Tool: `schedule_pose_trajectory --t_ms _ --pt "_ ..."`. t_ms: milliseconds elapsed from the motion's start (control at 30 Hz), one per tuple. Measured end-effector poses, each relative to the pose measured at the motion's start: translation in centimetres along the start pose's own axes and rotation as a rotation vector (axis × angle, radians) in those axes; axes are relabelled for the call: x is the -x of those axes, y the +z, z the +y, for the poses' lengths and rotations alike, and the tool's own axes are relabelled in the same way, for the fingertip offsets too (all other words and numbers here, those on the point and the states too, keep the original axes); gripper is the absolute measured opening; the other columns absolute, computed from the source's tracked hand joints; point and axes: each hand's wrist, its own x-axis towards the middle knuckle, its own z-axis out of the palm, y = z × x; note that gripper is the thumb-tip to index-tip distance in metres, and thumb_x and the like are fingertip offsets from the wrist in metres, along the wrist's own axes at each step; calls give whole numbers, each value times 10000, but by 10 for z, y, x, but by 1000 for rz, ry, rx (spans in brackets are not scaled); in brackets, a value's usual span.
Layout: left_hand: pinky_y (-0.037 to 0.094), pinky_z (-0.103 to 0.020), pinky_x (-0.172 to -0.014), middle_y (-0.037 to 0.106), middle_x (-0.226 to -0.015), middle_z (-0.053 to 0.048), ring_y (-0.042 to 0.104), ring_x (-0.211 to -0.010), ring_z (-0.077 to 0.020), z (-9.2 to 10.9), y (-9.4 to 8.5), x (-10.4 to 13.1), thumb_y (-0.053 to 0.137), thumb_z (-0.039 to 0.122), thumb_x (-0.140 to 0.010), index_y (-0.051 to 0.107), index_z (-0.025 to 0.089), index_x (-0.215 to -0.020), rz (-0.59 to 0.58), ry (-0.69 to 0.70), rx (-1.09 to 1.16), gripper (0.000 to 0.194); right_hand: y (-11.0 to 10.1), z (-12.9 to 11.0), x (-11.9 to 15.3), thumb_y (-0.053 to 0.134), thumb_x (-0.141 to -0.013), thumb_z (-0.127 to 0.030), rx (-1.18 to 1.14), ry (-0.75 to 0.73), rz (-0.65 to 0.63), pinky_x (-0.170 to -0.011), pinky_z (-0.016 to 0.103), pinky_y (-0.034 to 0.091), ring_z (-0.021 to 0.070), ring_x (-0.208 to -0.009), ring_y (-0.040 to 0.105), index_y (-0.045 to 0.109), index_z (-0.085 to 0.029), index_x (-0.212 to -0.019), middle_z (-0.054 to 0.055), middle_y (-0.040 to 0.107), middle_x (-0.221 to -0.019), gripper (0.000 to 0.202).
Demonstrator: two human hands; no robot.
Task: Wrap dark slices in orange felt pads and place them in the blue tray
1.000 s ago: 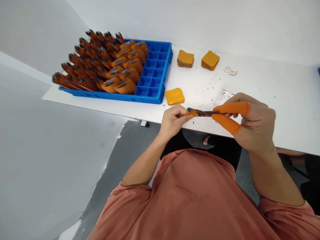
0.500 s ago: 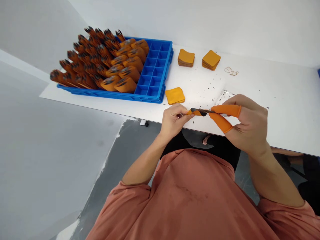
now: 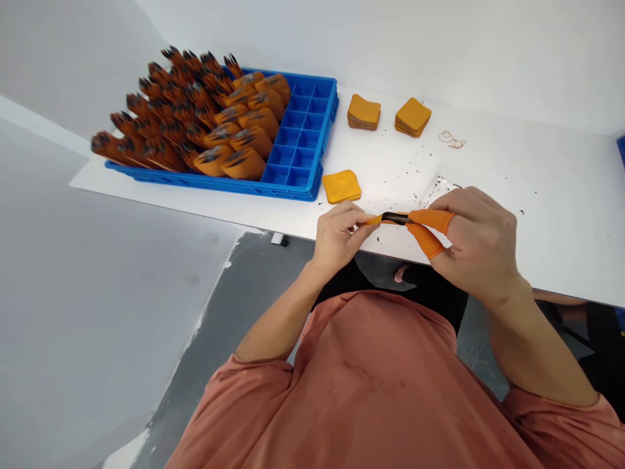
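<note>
A small orange piece with a black strip (image 3: 394, 218) is stretched between my two hands above the front edge of the table. My left hand (image 3: 339, 238) pinches its left end between thumb and fingers. My right hand (image 3: 476, 241), with orange covers on the thumb and index finger, grips the right end. Just beyond my left hand lies a low stack of yellow-orange squares (image 3: 342, 187). What lies under the right fingertips is hidden.
A blue divided tray (image 3: 293, 189) at the left holds many rolled orange pieces (image 3: 249, 163). Two orange stacks (image 3: 364, 112) (image 3: 413, 117), a thin looped band (image 3: 452, 139), dark crumbs and a clear sheet (image 3: 439, 189) lie on the white table (image 3: 561, 195).
The orange piece now looks flatter, with less of a curl and its black strip lying straighter. My right hand has moved slightly left.
</note>
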Motion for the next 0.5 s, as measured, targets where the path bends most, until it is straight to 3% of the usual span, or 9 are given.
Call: schedule_pose_trajectory --t_ms 167,333,400,500 --pt "502 -225 -613 783 -880 -26 660 -710 -113 -3 1 3 827 214 -1010 866 209 -992 36 155 -111 44 -2 1 -2 689 -1032 -183 133 -42 -129 -656 377 404 199 -757 605 795 -213 -823 61 776 -902 236" --pt "544 -242 -642 790 -903 -36 679 -718 -120 -5 3 5 830 299 -1034 875 214 -1034 27 157 -105 96 6 1 -2 661 -1041 -159 154 -65 -158 -646 367 399 194 -769 594 742 -199 -730 76 764 -912 324" --pt "551 -244 -657 793 -903 -35 690 -731 -122 -6 3 4 838 304 -1030 879 221 -1037 26 148 -44 92 7 2 -2 637 -1054 -151 110 -72 -143 -657 367 438 203 -796 620 776 -198 -801 84 771 -941 293" --pt "543 -238 -650 789 -889 -33 703 -753 -128 -6 1 4 859 365 -1020 875 230 -975 17 71 103 143 5 8 1 659 -1073 -213 -6 9 -91 -748 390 539 229 -885 683 843 -214 -1100 91 784 -1005 186"
